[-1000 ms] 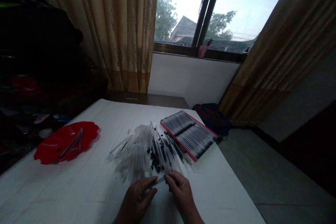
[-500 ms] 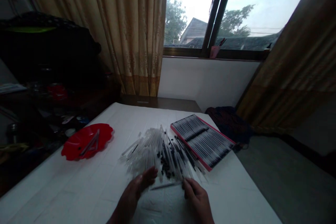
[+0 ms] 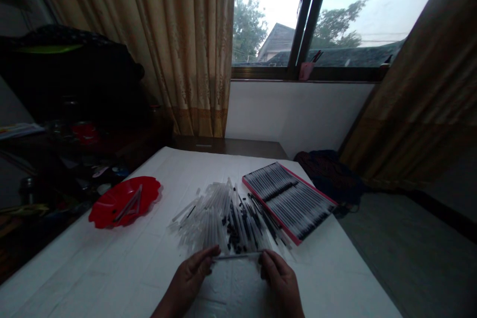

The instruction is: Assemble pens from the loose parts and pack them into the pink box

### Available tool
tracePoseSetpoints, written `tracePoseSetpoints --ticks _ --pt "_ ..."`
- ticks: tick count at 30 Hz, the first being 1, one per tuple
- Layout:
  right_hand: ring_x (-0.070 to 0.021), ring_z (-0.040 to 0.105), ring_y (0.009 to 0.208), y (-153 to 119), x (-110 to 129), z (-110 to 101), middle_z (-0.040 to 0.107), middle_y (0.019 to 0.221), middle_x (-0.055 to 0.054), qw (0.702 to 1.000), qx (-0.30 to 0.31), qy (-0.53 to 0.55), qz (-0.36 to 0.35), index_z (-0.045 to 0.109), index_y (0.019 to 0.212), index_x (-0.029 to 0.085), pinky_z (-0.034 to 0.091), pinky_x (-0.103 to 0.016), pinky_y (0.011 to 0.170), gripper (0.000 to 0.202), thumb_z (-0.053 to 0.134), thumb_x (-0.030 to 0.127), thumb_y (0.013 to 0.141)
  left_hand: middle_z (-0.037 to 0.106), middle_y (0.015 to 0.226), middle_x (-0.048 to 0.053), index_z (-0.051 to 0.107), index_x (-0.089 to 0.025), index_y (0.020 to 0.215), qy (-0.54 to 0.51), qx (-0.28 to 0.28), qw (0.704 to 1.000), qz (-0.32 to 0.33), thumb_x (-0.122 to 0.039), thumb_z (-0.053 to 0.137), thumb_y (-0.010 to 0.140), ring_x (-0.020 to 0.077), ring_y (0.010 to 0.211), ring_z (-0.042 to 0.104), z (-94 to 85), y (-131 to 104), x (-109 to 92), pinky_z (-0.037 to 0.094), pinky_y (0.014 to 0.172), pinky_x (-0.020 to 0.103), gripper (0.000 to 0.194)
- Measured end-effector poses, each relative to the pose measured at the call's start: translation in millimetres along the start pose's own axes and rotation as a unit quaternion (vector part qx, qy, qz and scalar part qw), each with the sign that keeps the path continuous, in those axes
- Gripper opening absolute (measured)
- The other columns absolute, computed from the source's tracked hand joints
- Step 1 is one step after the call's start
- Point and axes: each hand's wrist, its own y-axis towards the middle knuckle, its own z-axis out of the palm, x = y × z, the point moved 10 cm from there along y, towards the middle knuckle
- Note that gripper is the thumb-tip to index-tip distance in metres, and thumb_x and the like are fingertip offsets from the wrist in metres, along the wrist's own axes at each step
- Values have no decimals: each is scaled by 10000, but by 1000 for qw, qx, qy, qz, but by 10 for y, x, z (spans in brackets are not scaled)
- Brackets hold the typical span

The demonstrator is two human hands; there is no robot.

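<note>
The slim rod [image 3: 238,256] has both ends hidden.

The white counter [image 3: 112,263] bears a scalloped red dish [image 3: 112,198] by its left edge, a pen tray [image 3: 286,230] by its right, pen barrels [image 3: 208,216] and black caps [image 3: 233,238] between.

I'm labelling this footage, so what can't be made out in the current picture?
Head view:
Ends of the thin rod: covered by left hand and right hand.
Small black pieces: too small and blurred to identify.
Right curtain: outer part cut off by right edge.
</note>
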Motion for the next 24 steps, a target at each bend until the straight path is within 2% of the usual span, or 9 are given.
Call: tracePoseSetpoints --ticks 3,7,10,12,15,18,20,24 --pt "-160 520 535 -8 78 23 554 564 0 1000 -1 5 -15 689 771 169 444 -246 536 455 579 610 745 736 825 60 697 -212 1028 19 15 999 -33 -662 555 725 165 669 653 138 8 57 507 505 233 560" --pt "-150 515 520 -23 185 63 545 561 7 999 15 -5 -42 653 700 185 435 -231 515 410 573 581 764 691 721 30 704 -182 875 26 16 998 -62 -650 582 704 120 548 588 210 16 70 371 370 160 514" --pt "-142 499 498 -9 197 55 513 527 17 999 20 -15 -46 617 620 192 421 -221 488 417 568 578 768 700 715 30 707 -187 890 15 10 998 -68 -609 627 686 125 551 594 214 23 66 365 372 159 475" --pt "-141 489 483 11 173 41 492 496 22 999 20 -24 -44 596 577 195 417 -223 479 446 562 601 757 714 723 35 718 -195 898 12 7 998 -60 -571 649 687 133 573 608 218 30 65 411 410 175 436" --pt "-145 484 476 45 102 8 480 469 23 999 12 -37 -33 586 546 196 418 -230 480 491 550 647 736 729 722 36 738 -204 886 16 -5 1000 -19 -536 659 699 145 605 626 219 52 35 501 535 228 389" --pt "-152 494 478 72 11 -13 492 468 15 999 8 -40 -12 606 545 192 426 -240 486 522 548 682 716 739 738 38 748 -211 880 34 -19 999 27 -508 667 706 159 635 645 216 72 9 532 634 266 354" --pt "-160 515 492 78 -28 -4 517 474 8 999 10 -30 -2 655 603 185 442 -248 509 514 565 681 704 745 763 42 748 -214 886 48 -24 998 39 -476 665 719 167 662 656 221 82 14 535 649 268 321" --pt "-150 532 499 40 -36 30 612 576 -13 999 7 29 11 727 887 173 458 -254 524 514 618 638 698 739 725 35 739 -199 891 53 -18 997 46 -397 654 743 165 649 661 262 92 32 535 626 254 262"
